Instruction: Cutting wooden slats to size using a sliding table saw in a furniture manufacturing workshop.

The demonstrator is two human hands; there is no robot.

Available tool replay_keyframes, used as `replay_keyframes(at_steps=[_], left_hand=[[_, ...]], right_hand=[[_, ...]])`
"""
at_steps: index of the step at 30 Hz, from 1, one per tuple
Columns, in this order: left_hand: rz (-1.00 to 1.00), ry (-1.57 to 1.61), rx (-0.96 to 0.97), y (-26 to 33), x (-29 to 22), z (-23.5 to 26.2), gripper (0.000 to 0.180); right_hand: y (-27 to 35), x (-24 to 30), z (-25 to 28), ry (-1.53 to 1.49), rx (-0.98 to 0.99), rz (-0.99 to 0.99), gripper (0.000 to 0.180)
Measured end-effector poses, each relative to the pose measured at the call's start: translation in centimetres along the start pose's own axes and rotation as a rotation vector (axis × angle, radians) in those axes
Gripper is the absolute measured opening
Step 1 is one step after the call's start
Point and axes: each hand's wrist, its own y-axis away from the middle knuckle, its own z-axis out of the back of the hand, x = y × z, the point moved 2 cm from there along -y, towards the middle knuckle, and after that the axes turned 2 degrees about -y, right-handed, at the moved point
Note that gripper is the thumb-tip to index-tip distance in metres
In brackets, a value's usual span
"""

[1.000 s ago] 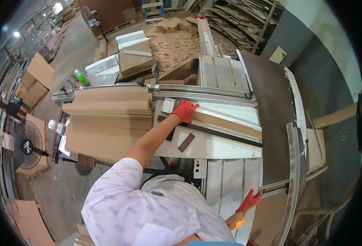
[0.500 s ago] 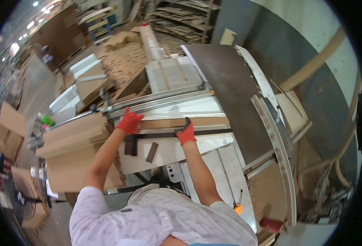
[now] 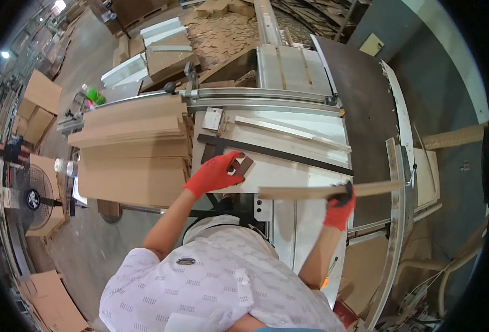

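My left hand (image 3: 215, 174), in a red glove with dark fingertips, has its thumb and fingers curled round a small dark brown block (image 3: 245, 167) over the white worktop (image 3: 242, 185). My right hand (image 3: 340, 207), gloved the same way, grips a long narrow brown board strip (image 3: 294, 193), which is blurred and sticks out to both sides of the hand. Beyond the hands a long black bar (image 3: 289, 157) lies slantwise on the worktop. Behind it rests a pale metal strip (image 3: 289, 130), and a small white block (image 3: 212, 118) sits near the worktop's far left corner.
Stacked brown boards (image 3: 131, 152) stand to the left. A metal rail (image 3: 261, 100) crosses the far side of the worktop. To the right is a dark panel surface (image 3: 361, 105) with a long metal-edged bar (image 3: 395, 232) beside it. A fan (image 3: 33, 199) stands far left.
My right hand has lifted the brown strip off the worktop and brought it nearer and rightward. My left hand has let go of it and closed on the small block. The black bar now lies slanted.
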Motion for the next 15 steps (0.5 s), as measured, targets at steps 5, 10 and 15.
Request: replay_keyframes(at_steps=[5,10,15], left_hand=[[0.24,-0.625,-0.175,-2.8,5.4,-6.7,0.042],[0.178,-0.657,-0.248,-3.2,8.1,-9.2,0.038],[0.147,-0.627,-0.166,-2.7,6.6,-9.0,0.041]], right_hand=[[5.1,9.3,3.4,0.252,-0.013,0.34,0.032],[11.5,12.8,2.8,0.411,-0.073,0.584,0.035],[14.3,12.8,3.7,0.521,-0.086,0.635,0.041]])
